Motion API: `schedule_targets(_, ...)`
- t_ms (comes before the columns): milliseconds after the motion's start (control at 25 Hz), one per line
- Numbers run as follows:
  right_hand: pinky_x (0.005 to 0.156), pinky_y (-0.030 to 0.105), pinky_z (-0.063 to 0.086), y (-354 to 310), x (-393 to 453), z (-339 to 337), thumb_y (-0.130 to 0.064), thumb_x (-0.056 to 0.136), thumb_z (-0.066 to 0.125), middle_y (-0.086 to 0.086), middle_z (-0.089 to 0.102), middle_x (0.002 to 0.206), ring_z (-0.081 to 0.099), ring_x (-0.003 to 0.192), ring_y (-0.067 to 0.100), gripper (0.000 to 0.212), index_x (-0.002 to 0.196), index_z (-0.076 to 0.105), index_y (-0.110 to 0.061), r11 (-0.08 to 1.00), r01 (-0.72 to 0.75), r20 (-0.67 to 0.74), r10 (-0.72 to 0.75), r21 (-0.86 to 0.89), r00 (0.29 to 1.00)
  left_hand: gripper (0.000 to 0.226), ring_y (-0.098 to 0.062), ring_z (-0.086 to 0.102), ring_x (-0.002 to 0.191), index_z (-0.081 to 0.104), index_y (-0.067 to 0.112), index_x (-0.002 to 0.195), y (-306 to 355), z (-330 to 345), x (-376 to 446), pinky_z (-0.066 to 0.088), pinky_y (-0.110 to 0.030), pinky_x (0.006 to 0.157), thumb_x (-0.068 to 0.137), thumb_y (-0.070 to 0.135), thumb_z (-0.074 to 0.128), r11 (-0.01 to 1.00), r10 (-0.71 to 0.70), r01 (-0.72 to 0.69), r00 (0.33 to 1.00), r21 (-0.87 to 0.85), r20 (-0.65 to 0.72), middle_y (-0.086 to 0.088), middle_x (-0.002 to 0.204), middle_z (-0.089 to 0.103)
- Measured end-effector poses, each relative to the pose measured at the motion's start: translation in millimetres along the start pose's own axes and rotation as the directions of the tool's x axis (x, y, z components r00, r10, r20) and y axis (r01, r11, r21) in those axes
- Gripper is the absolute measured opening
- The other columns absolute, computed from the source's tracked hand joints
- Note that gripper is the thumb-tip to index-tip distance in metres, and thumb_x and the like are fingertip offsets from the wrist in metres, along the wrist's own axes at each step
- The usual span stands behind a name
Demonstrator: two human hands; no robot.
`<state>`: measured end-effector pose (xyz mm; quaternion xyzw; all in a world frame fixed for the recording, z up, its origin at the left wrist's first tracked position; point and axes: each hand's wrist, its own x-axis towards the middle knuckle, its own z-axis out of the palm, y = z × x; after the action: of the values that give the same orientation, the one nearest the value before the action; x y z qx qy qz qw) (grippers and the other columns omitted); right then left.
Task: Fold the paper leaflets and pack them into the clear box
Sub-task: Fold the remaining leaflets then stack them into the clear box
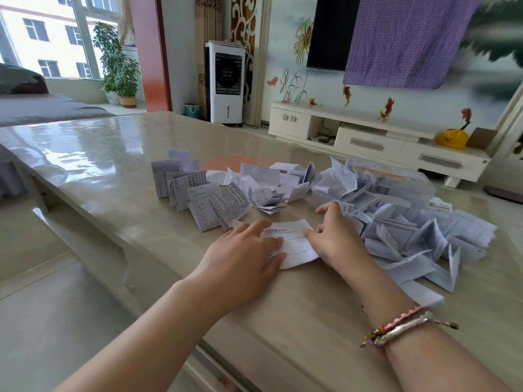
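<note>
A white leaflet (295, 244) lies flat on the glossy table (113, 176) in front of me. My left hand (243, 253) presses on its left part with fingers stretched out. My right hand (331, 236) rests on its right edge, fingers spread and relaxed. Several folded leaflets (198, 193) lie in a loose row to the left. A big heap of unfolded leaflets (410, 230) sprawls to the right. The clear box (396, 179) stands behind that heap, with papers in it and in front of it.
The table's left edge drops to the tiled floor. Beyond the table stand a white TV cabinet (368, 137), an air cooler (226, 80) and potted plants (119, 66) by the window. A yellow bag (451, 138) sits on the cabinet.
</note>
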<state>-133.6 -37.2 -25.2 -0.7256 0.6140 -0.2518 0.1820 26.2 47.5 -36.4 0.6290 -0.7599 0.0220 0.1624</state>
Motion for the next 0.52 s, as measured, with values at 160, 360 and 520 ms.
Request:
schedule_targets(160,0.071,0.037,0.047,2,0,3,-0.025,0.091,0.058,-0.002,0.055,0.078,0.058,0.081,0.023,0.032,0.114,0.037,-0.018,0.997,0.07,-0.047,-0.071,-0.024,0.996,0.039,-0.011,0.038,0.134,0.051,0.036,0.132,1,1,0,0.036,-0.025,0.104,0.097,0.046,0.036,0.999,-0.023,0.023,1.0,-0.032,-0.011,0.015,0.146,0.041)
schedule_targets(360,0.067,0.035,0.043,0,-4,1,-0.025,0.093,0.056,-0.005,0.048,0.077,0.056,0.082,0.022,0.032,0.117,0.036,-0.016,0.995,0.094,-0.06,-0.096,-0.044,0.994,0.038,-0.01,0.038,0.13,0.054,0.037,0.129,5,3,3,0.037,-0.026,0.102,0.095,0.048,0.04,0.995,-0.079,0.077,0.997,-0.069,-0.024,0.02,0.139,0.046)
schedule_targets(520,0.08,0.036,0.04,-5,-19,2,-0.039,0.09,0.056,0.005,0.052,0.115,0.048,0.11,0.028,0.054,0.127,0.028,-0.013,0.891,0.206,-0.123,-0.276,-0.405,0.953,0.034,-0.011,0.04,0.121,0.056,0.036,0.117,8,5,6,0.041,-0.028,0.091,0.09,0.054,0.046,0.981,-0.163,0.159,0.986,-0.112,-0.03,0.019,0.124,0.051)
